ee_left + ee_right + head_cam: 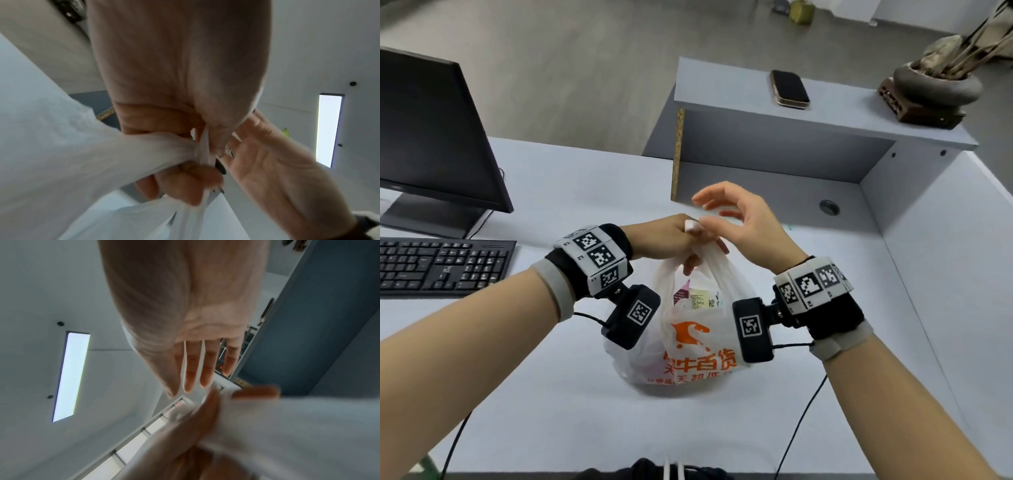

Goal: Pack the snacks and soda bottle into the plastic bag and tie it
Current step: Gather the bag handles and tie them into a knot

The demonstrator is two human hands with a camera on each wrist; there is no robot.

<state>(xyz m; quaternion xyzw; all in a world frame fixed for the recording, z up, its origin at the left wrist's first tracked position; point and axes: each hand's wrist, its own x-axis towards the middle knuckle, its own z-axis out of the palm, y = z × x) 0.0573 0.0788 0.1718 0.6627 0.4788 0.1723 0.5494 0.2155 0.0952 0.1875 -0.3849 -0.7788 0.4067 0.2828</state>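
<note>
Head view: my left hand [671,236] grips the gathered handles of the plastic bag [688,335], which sits packed on the desk [825,428] mid-scene, near me; just right, my right hand [743,219] hovers with fingers spread, holding nothing.

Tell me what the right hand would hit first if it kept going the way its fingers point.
Probably the left hand, which grips the white plastic bag's gathered handles. The right hand's fingers reach leftward above it; depth is unclear.
</note>
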